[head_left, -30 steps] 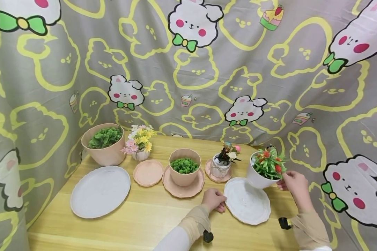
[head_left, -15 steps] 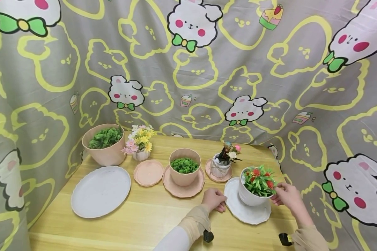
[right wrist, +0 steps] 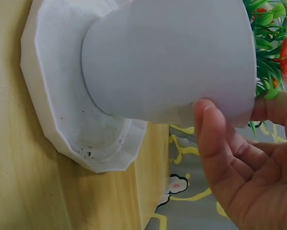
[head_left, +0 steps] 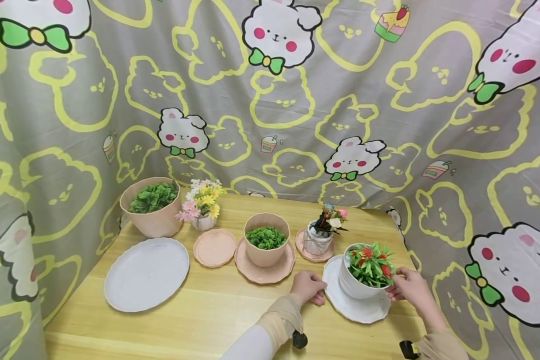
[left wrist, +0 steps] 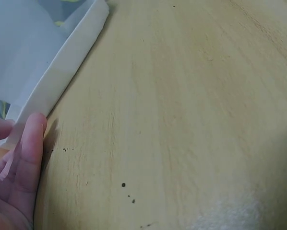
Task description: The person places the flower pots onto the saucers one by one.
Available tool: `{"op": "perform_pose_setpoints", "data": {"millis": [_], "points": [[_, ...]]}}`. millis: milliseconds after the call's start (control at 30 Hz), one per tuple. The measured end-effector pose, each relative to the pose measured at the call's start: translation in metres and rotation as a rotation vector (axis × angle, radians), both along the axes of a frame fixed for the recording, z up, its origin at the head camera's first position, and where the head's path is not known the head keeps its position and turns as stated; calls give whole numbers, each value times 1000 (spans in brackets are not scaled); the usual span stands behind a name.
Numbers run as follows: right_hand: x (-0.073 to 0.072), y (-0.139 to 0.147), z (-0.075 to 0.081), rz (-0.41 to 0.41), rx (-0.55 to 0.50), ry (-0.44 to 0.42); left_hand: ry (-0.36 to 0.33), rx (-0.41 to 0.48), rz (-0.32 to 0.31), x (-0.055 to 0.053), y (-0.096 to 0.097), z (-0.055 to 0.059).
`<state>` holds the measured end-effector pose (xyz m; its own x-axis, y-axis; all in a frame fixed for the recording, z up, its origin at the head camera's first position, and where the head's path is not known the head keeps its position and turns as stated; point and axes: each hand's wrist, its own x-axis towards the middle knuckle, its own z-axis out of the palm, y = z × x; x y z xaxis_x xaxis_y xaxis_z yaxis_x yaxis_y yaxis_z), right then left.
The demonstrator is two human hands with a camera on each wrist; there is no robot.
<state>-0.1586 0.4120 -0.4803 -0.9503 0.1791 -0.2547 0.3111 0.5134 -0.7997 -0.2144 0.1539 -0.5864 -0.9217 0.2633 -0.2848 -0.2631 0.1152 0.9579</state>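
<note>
A white flowerpot (head_left: 361,281) with red flowers and green leaves stands on a white scalloped saucer (head_left: 342,307), upright in the head view. My right hand (head_left: 406,286) pinches the pot's rim on its right side. In the right wrist view, the thumb is at the rim by the leaves and the fingertips (right wrist: 206,106) press the outer wall. At the saucer's left edge, my left hand (head_left: 307,287) holds its rim. The left wrist view shows its fingers (left wrist: 30,148) against the outside of that rim, with the thumb over the edge.
Left of the saucer, a pink pot (head_left: 264,255) stands on a pink saucer (head_left: 247,272). Behind is a small pot of flowers (head_left: 317,240). Farther left are a small pink saucer (head_left: 214,247), a large white plate (head_left: 146,275), a yellow-and-pink flowerpot (head_left: 204,222) and a large pink pot (head_left: 155,220).
My right hand has brought the white flowerpot left and down from the saucer's back right edge onto the saucer. The left hand has stayed at the saucer's rim.
</note>
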Motion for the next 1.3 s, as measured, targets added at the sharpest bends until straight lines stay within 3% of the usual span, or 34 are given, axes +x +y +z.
{"op": "perform_pose_setpoints", "data": {"millis": [300, 433, 600, 767, 967, 1133, 1300], "points": [[5, 7, 7, 74, -55, -63, -36, 87, 49, 4, -6, 4], [10, 12, 10, 76, -72, -69, 7, 116, 50, 9, -6, 7], [15, 13, 15, 84, -75, -50, 60, 120, 2, 14, -20, 22], [20, 8, 18, 14, -11, -26, 139, 157, -90, 16, -48, 48], [31, -4, 31, -166, 228, 68, 218, 224, -141, 22, -95, 90], [38, -25, 43, -317, 410, 193, 246, 237, -102, 22, -142, 109], [39, -50, 46, -369, 449, 364, 262, 201, 15, 28, -195, 107]]}}
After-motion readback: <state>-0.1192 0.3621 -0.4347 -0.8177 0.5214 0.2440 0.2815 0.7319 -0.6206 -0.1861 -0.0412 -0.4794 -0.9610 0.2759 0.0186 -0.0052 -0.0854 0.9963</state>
